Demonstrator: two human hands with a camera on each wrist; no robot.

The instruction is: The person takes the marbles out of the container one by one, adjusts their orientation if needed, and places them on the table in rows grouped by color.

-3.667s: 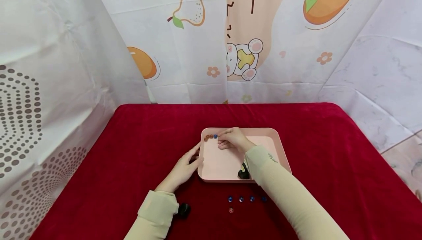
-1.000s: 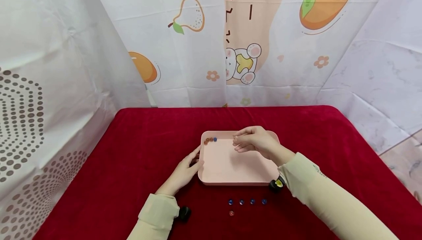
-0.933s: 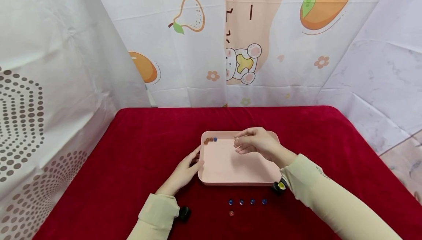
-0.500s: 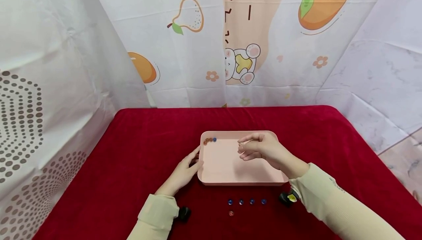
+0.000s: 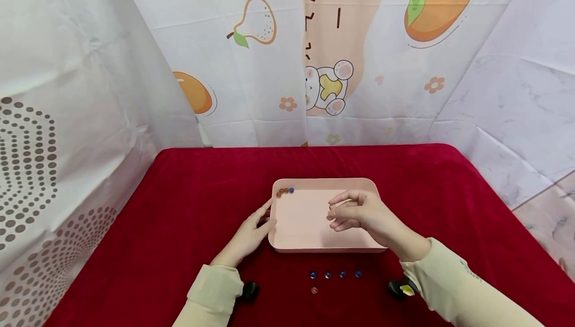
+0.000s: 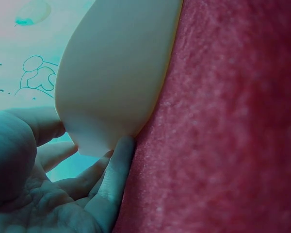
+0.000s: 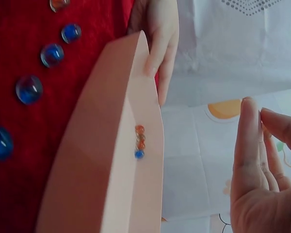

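Left hand (image 5: 248, 232), fingers straight, rests vs left wall of shallow pink plastic tray (image 5: 314, 246) mid red-cloth tabletop (image 5: 188, 202). Right hand (image 5: 364, 214) hovers over tray, fingers loosely curled, holding nothing visible. Small glass beads (image 5: 284, 191) in tray's far-left corner; blue glass beads (image 5: 335, 273) in row just in front of tray.

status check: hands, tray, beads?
Left hand open, fingers on pink tray left edge. Right hand above tray, empty, fingers loosely curled. Four beads in tray's far-left corner; five loose beads on red cloth. Nothing in the way.
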